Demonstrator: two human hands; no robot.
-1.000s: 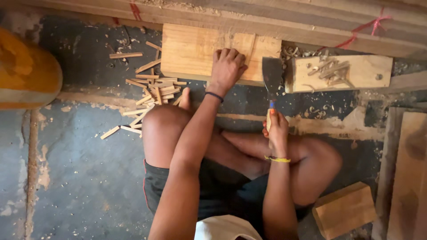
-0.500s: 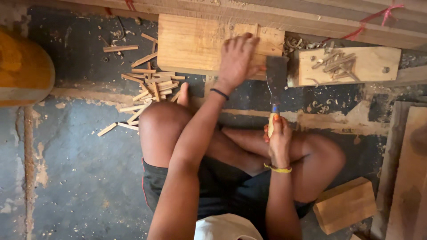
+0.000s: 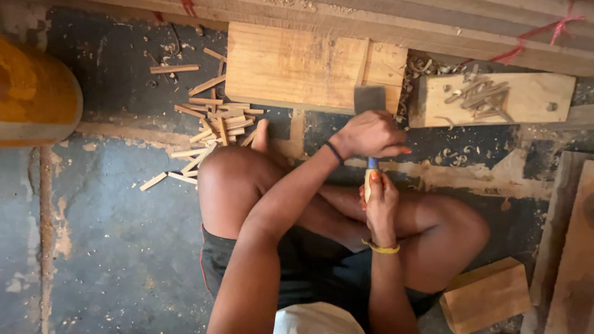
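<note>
no packages, no labels, no signs, no screens anywhere in this view

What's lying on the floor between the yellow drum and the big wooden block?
In the head view, a scattered pile of small wood sticks lies on the dark floor between the yellow drum and the big wooden block.

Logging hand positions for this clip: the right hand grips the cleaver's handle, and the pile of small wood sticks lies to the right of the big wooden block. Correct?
Not quite. The right hand does grip the cleaver handle, but the pile of small wood sticks lies to the left of the big wooden block, as the head view shows.
</note>
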